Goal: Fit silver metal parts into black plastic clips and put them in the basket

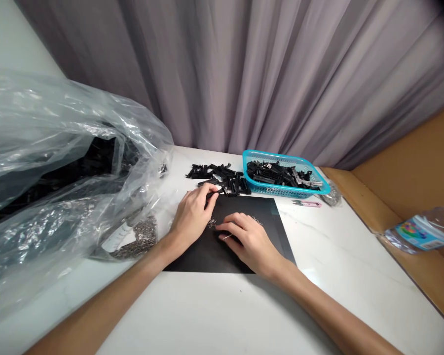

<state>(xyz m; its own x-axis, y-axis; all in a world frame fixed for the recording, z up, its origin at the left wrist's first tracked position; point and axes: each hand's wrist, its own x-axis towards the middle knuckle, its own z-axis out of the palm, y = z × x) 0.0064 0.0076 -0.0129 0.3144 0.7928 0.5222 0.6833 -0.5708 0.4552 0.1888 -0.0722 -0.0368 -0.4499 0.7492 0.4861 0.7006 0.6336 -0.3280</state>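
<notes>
Head view: the left hand [193, 211] seemingly pinches a black part [209, 195] beside the pile [238, 184], the right hand [249, 240] grasps a thin metal piece [227, 236] over the mat [210, 257], likely a picking-up step calling for steady precision.

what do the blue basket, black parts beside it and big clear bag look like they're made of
Blue basket: probably moulded plastic, glossy, given its translucent tint.
Black parts: likely hard plastic with a dull sheen, though coated metal isn't ruled out.
Clear bag: apparently thin plastic film, shiny, judging by wrinkles and glare.
</notes>
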